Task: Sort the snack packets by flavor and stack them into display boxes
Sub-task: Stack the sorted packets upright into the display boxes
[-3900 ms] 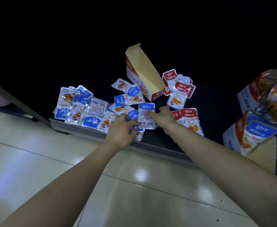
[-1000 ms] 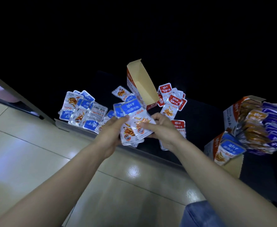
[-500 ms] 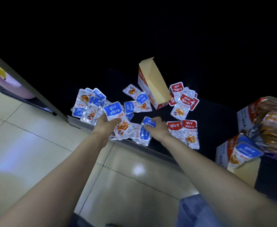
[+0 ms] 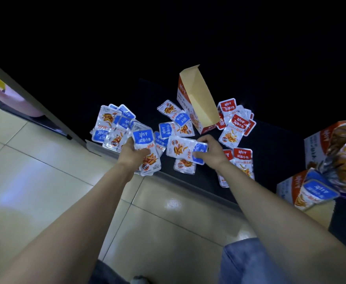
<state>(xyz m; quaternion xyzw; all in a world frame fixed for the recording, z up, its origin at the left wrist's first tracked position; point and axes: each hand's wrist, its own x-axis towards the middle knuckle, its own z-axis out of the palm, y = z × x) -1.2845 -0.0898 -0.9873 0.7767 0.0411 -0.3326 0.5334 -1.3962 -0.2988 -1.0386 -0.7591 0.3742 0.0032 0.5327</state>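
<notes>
Head view: both hands hold blue snack packets over the dark desk (image 4: pixel 274 152).
The left hand (image 4: pixel 134 153) grips a blue stack (image 4: pixel 145 140). The right hand (image 4: pixel 213 150), fingers (image 4: pixel 195 155) curled, pinches a single blue packet (image 4: pixel 185 149). An empty display box (image 4: pixel 198 99) sits at 12 o'clock, red packets (image 4: pixel 235 121) at 2 and filled boxes (image 4: pixel 315 144) at 3.

Two forearms, bare from elbow to wrist, end in the left hand (image 4: pixel 134 152) and the right hand (image 4: pixel 213 151), also bare. Faded blue denim, soft and slightly wrinkled, covers the right knee (image 4: pixel 250 261) at the bottom edge. Darker, near-black fabric covers the left leg (image 4: pixel 106 273) beside it.
</notes>
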